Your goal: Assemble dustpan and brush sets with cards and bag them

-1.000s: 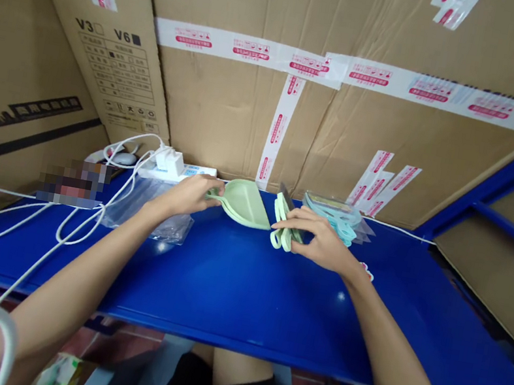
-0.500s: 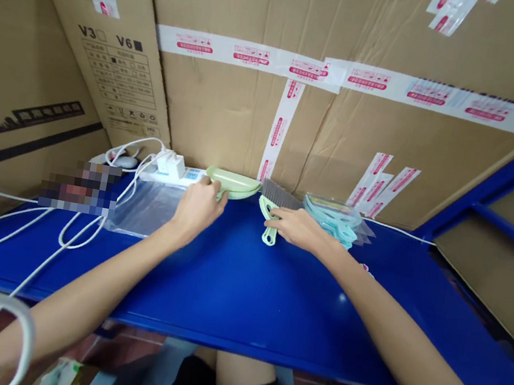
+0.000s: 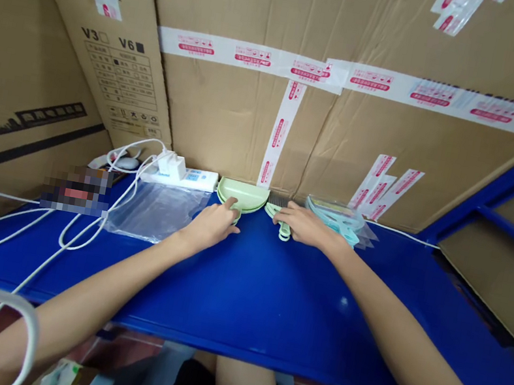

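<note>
A light green dustpan (image 3: 244,194) lies at the back of the blue table, its wide side towards the cardboard. My left hand (image 3: 212,223) is closed on its handle, which is mostly hidden by the fingers. Right beside it is a matching hand brush (image 3: 285,230) with grey bristles, its looped handle end pointing at me. My right hand (image 3: 304,223) grips this brush from above, covering much of it. Just right of that hand, light blue dustpan-and-brush pieces (image 3: 339,221) lie in clear plastic.
A white power strip (image 3: 199,179) with a plugged-in adapter stands at the back left. In front of it lies a clear plastic bag (image 3: 149,210). White cables (image 3: 71,243) loop over the left of the table (image 3: 247,304). Taped cardboard (image 3: 221,113) walls the back.
The green dustpan has shifted right and turned, its handle now pointing more towards me. The brush has turned and moved slightly right, close beside the dustpan. Both hands moved along with them.
</note>
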Demonstrator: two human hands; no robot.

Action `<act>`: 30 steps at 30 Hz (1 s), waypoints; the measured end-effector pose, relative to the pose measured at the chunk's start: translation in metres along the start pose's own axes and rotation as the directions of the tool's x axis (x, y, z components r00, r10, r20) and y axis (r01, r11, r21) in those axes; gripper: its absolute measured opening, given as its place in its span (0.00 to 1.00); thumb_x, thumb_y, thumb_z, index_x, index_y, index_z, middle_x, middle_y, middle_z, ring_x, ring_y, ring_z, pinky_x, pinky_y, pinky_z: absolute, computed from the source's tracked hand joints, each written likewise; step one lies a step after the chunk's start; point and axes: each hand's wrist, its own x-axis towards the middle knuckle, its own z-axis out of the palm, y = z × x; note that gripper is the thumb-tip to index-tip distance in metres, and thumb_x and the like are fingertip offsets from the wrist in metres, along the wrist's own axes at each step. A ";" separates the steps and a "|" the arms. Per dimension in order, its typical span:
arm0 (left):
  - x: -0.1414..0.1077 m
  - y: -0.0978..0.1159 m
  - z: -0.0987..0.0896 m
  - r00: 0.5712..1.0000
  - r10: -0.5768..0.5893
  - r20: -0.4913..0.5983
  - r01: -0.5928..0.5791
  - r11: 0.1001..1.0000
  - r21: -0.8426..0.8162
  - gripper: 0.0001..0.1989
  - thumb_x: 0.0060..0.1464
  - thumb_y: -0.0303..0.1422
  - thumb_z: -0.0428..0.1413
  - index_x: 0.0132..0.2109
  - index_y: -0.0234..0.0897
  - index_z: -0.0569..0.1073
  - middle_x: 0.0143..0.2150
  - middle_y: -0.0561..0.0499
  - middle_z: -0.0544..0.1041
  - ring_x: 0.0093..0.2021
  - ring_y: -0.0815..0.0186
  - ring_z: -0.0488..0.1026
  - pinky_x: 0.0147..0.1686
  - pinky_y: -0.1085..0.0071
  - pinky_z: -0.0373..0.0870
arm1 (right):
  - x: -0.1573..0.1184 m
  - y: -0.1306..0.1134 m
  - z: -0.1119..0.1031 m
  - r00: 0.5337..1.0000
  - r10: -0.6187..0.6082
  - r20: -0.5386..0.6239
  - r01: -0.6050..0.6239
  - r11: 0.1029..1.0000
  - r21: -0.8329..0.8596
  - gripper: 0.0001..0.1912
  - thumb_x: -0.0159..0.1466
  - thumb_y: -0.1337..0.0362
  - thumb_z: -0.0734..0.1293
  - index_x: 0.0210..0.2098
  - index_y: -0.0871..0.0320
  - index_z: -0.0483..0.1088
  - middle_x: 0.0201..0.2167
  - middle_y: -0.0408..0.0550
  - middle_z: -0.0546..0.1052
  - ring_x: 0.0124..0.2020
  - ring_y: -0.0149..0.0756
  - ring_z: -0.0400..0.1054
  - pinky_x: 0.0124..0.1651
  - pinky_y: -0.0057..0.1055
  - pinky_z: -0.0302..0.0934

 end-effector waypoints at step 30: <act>0.007 -0.004 0.012 0.995 0.039 -0.096 -0.052 0.988 -0.143 0.17 0.70 0.43 0.59 0.43 0.33 0.82 0.60 0.38 0.76 0.46 0.53 0.84 0.51 0.59 0.80 | -0.006 -0.075 0.035 0.765 0.628 -0.141 -0.613 0.778 0.135 0.20 0.74 0.63 0.61 0.57 0.64 0.79 0.63 0.65 0.65 0.38 0.42 0.79 0.50 0.41 0.72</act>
